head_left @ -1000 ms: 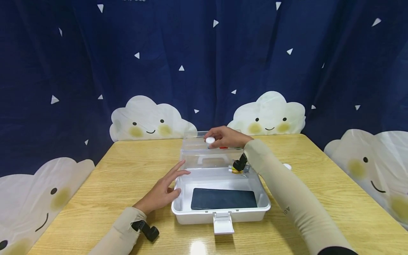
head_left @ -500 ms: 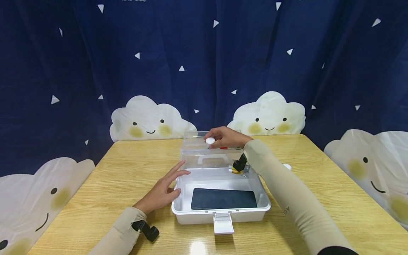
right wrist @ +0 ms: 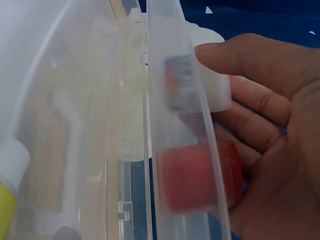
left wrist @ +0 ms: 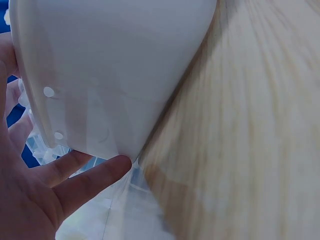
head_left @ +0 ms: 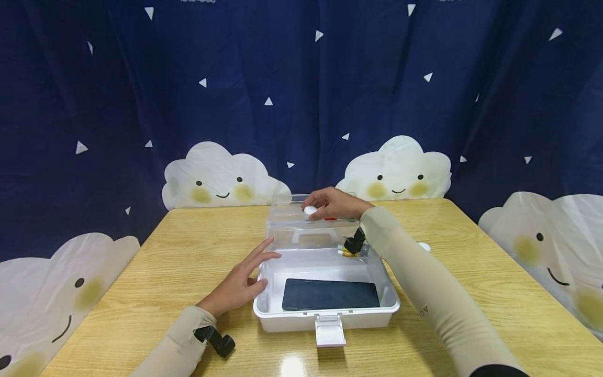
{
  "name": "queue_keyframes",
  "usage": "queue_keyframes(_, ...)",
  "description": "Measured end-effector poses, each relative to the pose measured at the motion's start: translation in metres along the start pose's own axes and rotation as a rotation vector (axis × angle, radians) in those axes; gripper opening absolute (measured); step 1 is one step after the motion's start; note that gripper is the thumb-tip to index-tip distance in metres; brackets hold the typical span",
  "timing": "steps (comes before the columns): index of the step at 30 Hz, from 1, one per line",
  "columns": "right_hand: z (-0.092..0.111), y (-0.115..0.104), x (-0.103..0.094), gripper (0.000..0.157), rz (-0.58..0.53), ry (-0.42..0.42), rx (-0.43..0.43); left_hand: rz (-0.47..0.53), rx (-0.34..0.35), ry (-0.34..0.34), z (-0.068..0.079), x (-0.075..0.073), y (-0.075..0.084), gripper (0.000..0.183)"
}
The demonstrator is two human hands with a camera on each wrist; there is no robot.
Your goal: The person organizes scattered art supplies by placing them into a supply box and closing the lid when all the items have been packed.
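Note:
My right hand [head_left: 336,203] pinches a small bottle with a white cap [head_left: 310,210] at the raised clear tray [head_left: 282,213] of a white storage box [head_left: 282,322]. In the right wrist view the bottle's printed lower part [right wrist: 177,82] shows through the tray's translucent wall. Beside it in the tray sits a red round container [right wrist: 187,179], close to my fingers. My left hand [head_left: 235,288] lies at the box's left side with its fingers extended. The left wrist view shows fingertips touching the white side wall [left wrist: 115,65].
A black phone-like slab [head_left: 331,294] lies in the box's bottom. A yellow tube with a white cap [head_left: 349,252] rests towards the back right. The front latch [head_left: 330,331] hangs down. A white object [head_left: 425,246] stands on the wooden table [head_left: 198,230], partly behind my right sleeve.
The white cap has tipped slightly and sits a little lower between my right fingers. Both hands and the box have otherwise stayed in place.

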State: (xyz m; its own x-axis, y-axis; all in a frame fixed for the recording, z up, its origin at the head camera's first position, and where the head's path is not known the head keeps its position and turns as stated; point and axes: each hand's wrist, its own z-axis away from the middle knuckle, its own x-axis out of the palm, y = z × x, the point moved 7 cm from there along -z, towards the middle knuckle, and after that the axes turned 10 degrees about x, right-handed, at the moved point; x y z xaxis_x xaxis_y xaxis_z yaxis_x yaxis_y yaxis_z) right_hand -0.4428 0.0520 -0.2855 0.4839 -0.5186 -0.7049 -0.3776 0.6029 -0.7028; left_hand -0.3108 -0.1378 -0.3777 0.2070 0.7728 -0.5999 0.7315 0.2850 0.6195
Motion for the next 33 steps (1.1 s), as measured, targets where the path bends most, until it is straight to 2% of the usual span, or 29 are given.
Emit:
queue_keyframes(7, 0.000, 0.002, 0.000, 0.042, -0.012, -0.008, 0.023, -0.007, -0.002, -0.005, 0.000, 0.001, 0.000, 0.061)
queue_keyframes(12, 0.000, 0.002, -0.001, 0.042, -0.006, 0.005, 0.008, 0.011, 0.004, -0.007, 0.001, 0.001, -0.001, 0.061)
queue_keyframes(17, 0.003, 0.002, -0.005, 0.041, -0.016, 0.019, 0.011, -0.009, -0.016, -0.009, 0.001, 0.001, -0.003, 0.062)
queue_keyframes(19, 0.010, -0.003, -0.008, 0.040, -0.027, 0.028, 0.015, -0.010, -0.020, -0.010, 0.001, 0.000, -0.003, 0.062)
queue_keyframes(24, 0.022, 0.001, -0.021, 0.039, -0.020, 0.068, 0.003, 0.003, -0.006, -0.009, 0.001, -0.001, -0.001, 0.061)
queue_keyframes(28, 0.029, 0.016, -0.032, 0.042, -0.005, 0.102, 0.033, 0.003, -0.003, -0.006, 0.001, -0.001, -0.001, 0.062)
queue_keyframes(33, 0.048, 0.029, -0.043, 0.039, -0.020, 0.147, 0.070, 0.002, -0.011, -0.009, 0.001, -0.001, -0.002, 0.061)
